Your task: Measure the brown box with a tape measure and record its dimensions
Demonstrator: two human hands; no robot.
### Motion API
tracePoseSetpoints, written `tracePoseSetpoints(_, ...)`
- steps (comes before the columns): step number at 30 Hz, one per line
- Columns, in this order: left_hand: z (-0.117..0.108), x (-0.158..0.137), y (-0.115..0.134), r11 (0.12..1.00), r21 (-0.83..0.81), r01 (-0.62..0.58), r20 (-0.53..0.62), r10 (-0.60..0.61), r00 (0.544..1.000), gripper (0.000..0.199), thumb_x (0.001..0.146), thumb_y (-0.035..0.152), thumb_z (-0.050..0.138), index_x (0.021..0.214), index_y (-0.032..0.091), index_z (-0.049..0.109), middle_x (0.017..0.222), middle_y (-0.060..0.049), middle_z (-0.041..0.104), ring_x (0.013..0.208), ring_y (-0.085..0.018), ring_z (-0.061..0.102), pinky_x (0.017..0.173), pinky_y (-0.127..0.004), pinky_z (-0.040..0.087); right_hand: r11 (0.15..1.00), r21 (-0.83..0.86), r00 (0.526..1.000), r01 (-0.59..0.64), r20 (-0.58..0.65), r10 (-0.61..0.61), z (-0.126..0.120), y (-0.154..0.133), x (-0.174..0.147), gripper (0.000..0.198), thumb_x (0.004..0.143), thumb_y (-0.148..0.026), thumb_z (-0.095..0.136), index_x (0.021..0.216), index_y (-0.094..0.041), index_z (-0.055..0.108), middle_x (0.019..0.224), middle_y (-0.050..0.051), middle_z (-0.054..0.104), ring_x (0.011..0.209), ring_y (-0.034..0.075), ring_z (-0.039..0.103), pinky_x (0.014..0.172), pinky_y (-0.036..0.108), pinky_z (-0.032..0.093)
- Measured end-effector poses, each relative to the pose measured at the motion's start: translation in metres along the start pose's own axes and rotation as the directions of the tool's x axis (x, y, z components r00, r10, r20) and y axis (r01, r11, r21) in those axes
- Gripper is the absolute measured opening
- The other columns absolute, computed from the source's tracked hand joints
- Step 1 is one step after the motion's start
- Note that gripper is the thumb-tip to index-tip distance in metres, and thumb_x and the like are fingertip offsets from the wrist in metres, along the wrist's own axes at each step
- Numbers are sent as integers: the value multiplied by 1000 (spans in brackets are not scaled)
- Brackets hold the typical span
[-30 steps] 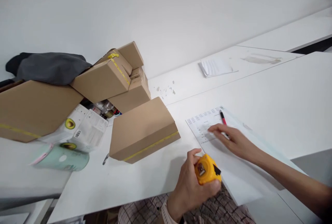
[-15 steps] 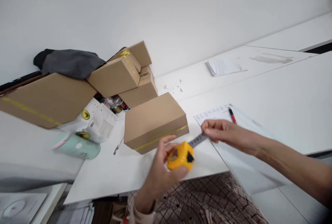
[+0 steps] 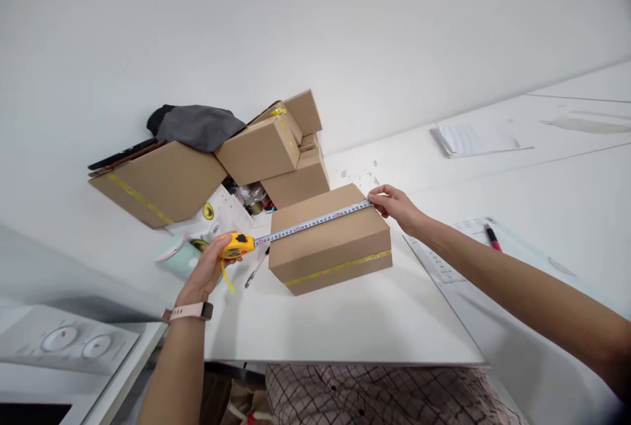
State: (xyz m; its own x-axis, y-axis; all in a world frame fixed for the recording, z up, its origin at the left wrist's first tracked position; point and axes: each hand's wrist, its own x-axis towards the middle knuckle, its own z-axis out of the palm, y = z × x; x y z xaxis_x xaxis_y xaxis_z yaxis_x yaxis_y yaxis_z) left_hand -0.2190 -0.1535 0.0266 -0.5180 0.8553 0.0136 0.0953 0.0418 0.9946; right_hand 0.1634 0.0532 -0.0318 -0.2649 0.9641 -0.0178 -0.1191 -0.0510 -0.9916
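Observation:
A closed cardboard box (image 3: 335,241) with yellow tape along its side sits on the white table (image 3: 345,333). My left hand (image 3: 210,267), with a pink-strapped watch at the wrist, is closed around a yellow tape measure (image 3: 237,246) just left of the box. The numbered metal blade (image 3: 315,223) stretches across the top of the box, pulled out straight. At the box's far right edge, my right hand (image 3: 394,207) pinches the blade's end; the tip itself is hidden by the fingers. A yellow strap (image 3: 227,277) dangles from the case.
Several cardboard boxes (image 3: 259,152) are stacked at the back left, a dark grey cloth (image 3: 200,126) on top. A mint-green container (image 3: 180,259) and a pen (image 3: 254,274) lie at left. Paper sheets (image 3: 446,270) and a red-black marker (image 3: 493,238) lie at right. An appliance with dials (image 3: 64,339) stands lower left.
My hands have moved apart, drawing out the blade, and it now lies across the box top. The tape measure has moved left and my right hand has come to the box's right edge.

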Motion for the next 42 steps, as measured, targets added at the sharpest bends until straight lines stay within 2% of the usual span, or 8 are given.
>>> tracePoseSetpoints(4,3,12,-15,998,-57,35,44,-32,999,49,73,46,81,107,13,69,93,-8,78,80,-22,73,63,-27,58,996,-91,1000,-18,-4,18,5,7,8,35,73,-46,79,90,-21,63,73,-1,60,65,13,50,55,26,37)
tracePoseSetpoints(10,45,23,-13,988,-146,47,154,-24,988,46,76,47,79,108,14,70,102,-11,78,99,-29,73,83,-41,63,993,-93,997,-69,31,73,-1,9,12,40,80,-52,72,109,-25,67,115,6,70,98,21,64,72,29,51)
tracePoseSetpoints(17,87,19,-14,984,-165,65,225,-26,974,49,75,52,78,105,14,71,102,-13,78,99,-32,74,82,-44,63,956,15,956,-293,-2,293,-34,13,31,36,79,-55,73,95,-23,69,86,7,72,71,23,65,54,31,53)
tracePoseSetpoints(26,95,25,-13,984,-157,83,222,-47,974,52,79,55,75,110,14,71,100,-12,78,90,-28,75,72,-38,65,952,25,951,-306,-48,307,-33,3,25,32,81,-51,72,96,-22,69,89,9,73,73,23,66,54,30,53)
tracePoseSetpoints(32,94,37,-12,989,-115,96,186,-74,980,52,77,56,74,103,12,73,91,-12,78,73,-25,73,63,-37,63,946,-238,973,-221,-125,196,-38,-5,3,42,77,-64,72,85,-23,72,89,7,73,74,22,61,54,31,43)
tracePoseSetpoints(36,97,39,-7,995,-75,67,162,-55,985,52,74,57,75,100,11,72,90,-13,77,69,-23,71,59,-35,61,829,-540,988,-143,-130,86,-43,-13,-1,50,79,-71,64,75,-22,72,75,6,72,72,25,61,60,35,40)
tracePoseSetpoints(39,97,22,11,999,-53,-9,137,16,990,52,75,55,76,106,13,70,92,-11,75,77,-23,71,61,-31,59,761,-639,988,-117,-149,26,-48,-15,4,43,79,-66,64,77,-24,74,78,6,74,77,27,63,67,38,41)
tracePoseSetpoints(42,95,-21,30,997,-31,-78,134,81,988,50,80,48,76,119,17,66,99,-8,74,82,-20,70,70,-27,57,817,-576,983,-18,-159,-90,-57,-20,10,41,76,-64,68,81,-24,75,84,6,74,80,27,61,67,38,41)
